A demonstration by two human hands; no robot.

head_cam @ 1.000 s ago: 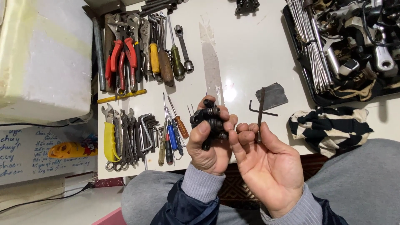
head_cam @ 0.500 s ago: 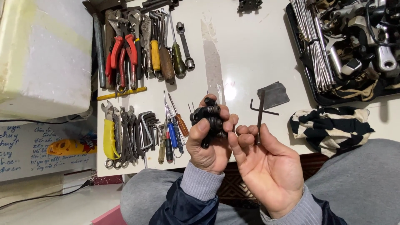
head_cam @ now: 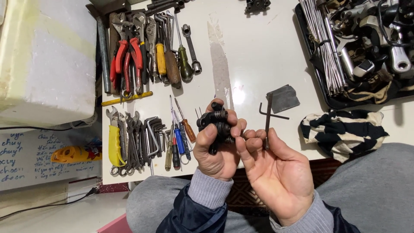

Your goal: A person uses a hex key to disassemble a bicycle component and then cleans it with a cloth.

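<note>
My left hand (head_cam: pixel 217 151) grips a black metal mechanical part (head_cam: pixel 215 122) with round bolt-like knobs, held upright over the near edge of the white table (head_cam: pixel 254 56). My right hand (head_cam: pixel 276 172) is palm up beside it, fingertips touching the part, and pinches a dark L-shaped hex key (head_cam: pixel 268 121) that stands upright between thumb and fingers. A second hex key (head_cam: pixel 276 114) lies on the table just behind it, next to a small grey metal plate (head_cam: pixel 283 98).
Rows of tools lie at the left: red-handled pliers (head_cam: pixel 126 60), screwdrivers (head_cam: pixel 177 138), wrenches (head_cam: pixel 125 138), a hex key set (head_cam: pixel 153 133). A black tray (head_cam: pixel 327 97) of metal parts and spokes sits at the right, a striped cloth (head_cam: pixel 345 129) below it. A white foam box (head_cam: pixel 47 60) stands far left.
Both hands stay in nearly the same place. The fingers of my left hand have shifted slightly on the black part.
</note>
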